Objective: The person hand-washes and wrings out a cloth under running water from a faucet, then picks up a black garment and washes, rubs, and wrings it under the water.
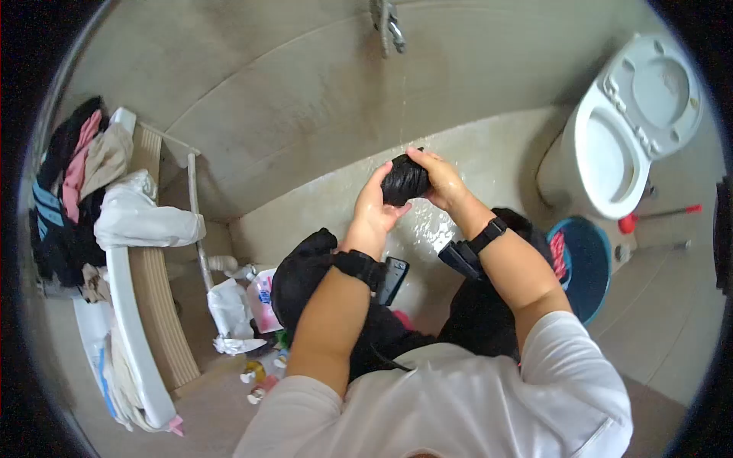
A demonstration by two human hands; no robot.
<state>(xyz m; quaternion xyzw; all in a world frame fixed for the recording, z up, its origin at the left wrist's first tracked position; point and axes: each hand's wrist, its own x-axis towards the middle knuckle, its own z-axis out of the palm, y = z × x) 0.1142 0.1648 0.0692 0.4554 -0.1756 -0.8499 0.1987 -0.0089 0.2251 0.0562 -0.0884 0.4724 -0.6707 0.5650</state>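
Note:
A bunched-up, wet-looking black cloth (pixel 405 181) is between my two hands, above the wet floor. Its exact kind does not show. My left hand (pixel 372 204) cups it from the left and below, thumb along its side. From the right, my right hand (pixel 440 180) grips it, with the fingers over its top edge. A thin trickle of water falls toward the cloth from the wall tap (pixel 395 37). Both wrists wear black straps with small devices.
On the right are a white toilet (pixel 603 156), a blue tub (pixel 594 267) with red patterned cloth and a red-handled brush (pixel 664 214). Clothes (pixel 76 175) hang over a white rack (pixel 126 305) at left. Bottles and a pink-white packet (pixel 263 300) stand on the floor.

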